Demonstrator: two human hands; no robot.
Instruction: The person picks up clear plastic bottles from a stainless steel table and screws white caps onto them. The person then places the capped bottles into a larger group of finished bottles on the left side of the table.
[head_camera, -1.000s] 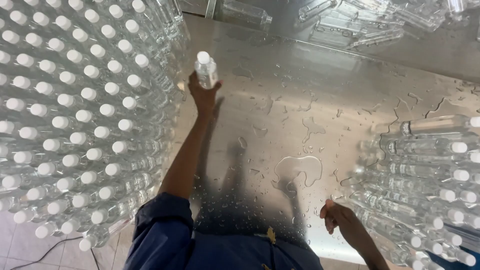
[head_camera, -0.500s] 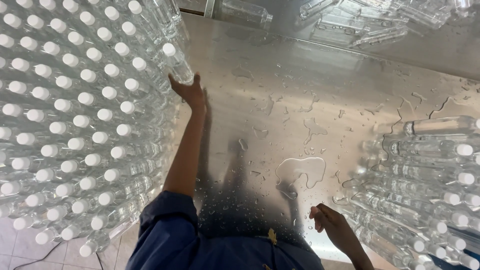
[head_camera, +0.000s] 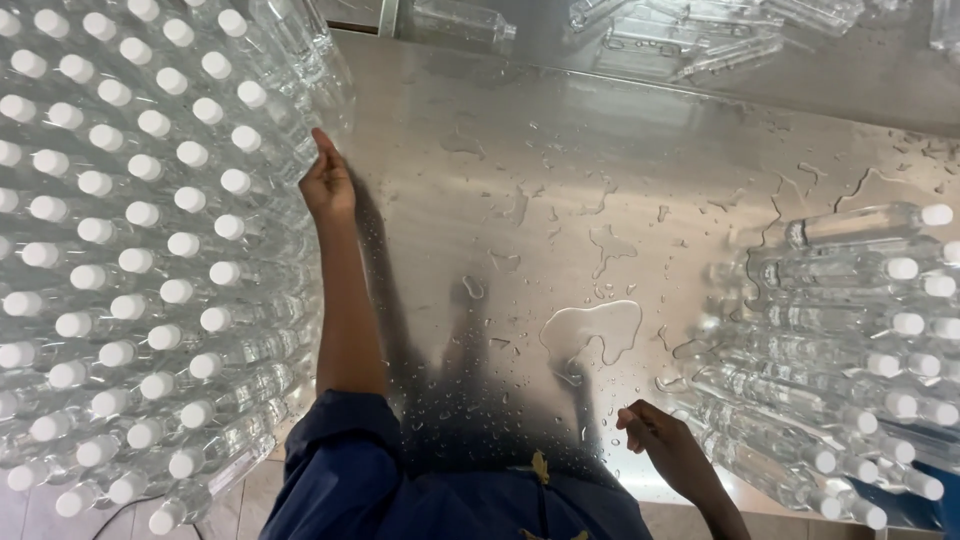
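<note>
Bare left hand (head_camera: 327, 183) up at edge of upright bottle block (head_camera: 150, 250), fingers straight, open, tips touching clear bottle in block's outer row. Right hand (head_camera: 668, 447) loosely curled, empty, near lying bottle pile (head_camera: 850, 350). Wet steel bench (head_camera: 520, 160) between block and pile; puddle (head_camera: 590, 330) near pile.

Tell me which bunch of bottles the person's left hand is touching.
The left hand touches the big bunch of bottles at the left; the smaller right bunch isn't touched.
</note>
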